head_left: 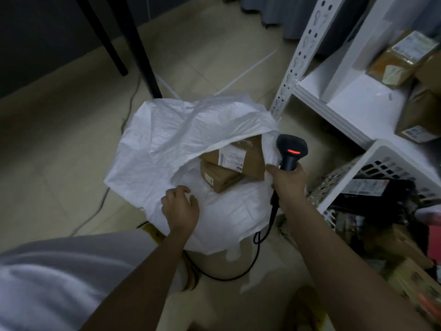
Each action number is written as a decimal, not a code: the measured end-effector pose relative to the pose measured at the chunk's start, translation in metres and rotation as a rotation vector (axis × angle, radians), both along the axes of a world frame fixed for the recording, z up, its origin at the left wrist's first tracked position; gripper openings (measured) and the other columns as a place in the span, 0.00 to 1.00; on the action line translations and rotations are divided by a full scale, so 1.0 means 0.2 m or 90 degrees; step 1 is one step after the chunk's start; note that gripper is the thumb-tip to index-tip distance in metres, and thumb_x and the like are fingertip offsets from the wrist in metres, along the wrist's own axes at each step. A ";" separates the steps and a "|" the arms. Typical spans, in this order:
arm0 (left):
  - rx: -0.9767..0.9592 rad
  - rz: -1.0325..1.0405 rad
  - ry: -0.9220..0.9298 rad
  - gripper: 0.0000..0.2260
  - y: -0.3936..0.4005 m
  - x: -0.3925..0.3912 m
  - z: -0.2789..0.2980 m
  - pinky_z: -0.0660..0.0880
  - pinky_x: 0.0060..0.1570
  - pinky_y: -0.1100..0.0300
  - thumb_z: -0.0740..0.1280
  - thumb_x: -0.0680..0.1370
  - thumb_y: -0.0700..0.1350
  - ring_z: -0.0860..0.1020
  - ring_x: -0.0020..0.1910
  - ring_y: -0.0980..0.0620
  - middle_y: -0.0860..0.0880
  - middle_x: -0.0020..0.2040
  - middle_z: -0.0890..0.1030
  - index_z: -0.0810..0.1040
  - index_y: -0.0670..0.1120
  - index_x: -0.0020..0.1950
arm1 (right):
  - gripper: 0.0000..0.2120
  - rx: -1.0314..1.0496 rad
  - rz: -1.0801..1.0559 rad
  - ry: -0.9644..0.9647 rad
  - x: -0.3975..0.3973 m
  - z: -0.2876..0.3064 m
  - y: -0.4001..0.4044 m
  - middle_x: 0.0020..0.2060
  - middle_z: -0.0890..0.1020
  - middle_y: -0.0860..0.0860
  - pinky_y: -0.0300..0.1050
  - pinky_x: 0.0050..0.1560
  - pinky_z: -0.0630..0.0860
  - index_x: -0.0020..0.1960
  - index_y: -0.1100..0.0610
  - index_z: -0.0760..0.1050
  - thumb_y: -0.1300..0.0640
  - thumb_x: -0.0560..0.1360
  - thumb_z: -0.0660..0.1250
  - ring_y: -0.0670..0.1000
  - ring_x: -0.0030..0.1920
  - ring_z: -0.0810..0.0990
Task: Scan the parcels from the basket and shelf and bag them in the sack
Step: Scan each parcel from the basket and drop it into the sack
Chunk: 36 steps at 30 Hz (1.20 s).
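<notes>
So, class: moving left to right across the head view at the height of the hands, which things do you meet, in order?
Left hand gripping the sack → brown parcels in the sack's mouth → right hand holding the scanner → white basket.

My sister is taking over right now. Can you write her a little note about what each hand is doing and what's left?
Left hand: grips the near edge of the white sack.
Right hand: holds the scanner, its red light on.
Done: two brown parcels lie in the sack's mouth.
Left: brown parcels on the shelf and items in the white basket at the right remain to be scanned and bagged.
</notes>
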<state>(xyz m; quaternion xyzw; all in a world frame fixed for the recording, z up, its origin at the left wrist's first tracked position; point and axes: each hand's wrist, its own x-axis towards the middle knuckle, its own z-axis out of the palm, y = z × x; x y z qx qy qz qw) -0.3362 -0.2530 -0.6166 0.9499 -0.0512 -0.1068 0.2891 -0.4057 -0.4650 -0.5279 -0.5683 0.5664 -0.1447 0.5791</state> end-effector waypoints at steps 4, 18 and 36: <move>0.106 -0.052 0.281 0.35 0.07 0.03 -0.02 0.66 0.65 0.48 0.65 0.74 0.65 0.68 0.67 0.40 0.41 0.67 0.68 0.66 0.43 0.71 | 0.13 0.018 -0.005 -0.015 -0.03 0.06 0.09 0.42 0.77 0.56 0.45 0.39 0.75 0.54 0.59 0.72 0.59 0.73 0.72 0.54 0.39 0.77; -0.272 0.063 0.077 0.12 0.20 0.21 0.14 0.72 0.51 0.59 0.63 0.80 0.37 0.74 0.42 0.46 0.46 0.38 0.73 0.70 0.47 0.37 | 0.11 -0.046 0.057 -0.043 0.03 0.27 0.25 0.38 0.76 0.54 0.47 0.42 0.75 0.49 0.58 0.73 0.56 0.74 0.72 0.54 0.39 0.76; -0.517 0.134 0.183 0.11 -0.02 0.26 1.19 0.71 0.57 0.49 0.54 0.83 0.47 0.75 0.56 0.43 0.41 0.58 0.75 0.71 0.42 0.55 | 0.07 -0.117 0.000 -0.071 -0.25 0.75 0.24 0.42 0.78 0.59 0.50 0.43 0.74 0.50 0.59 0.73 0.61 0.73 0.67 0.57 0.40 0.77</move>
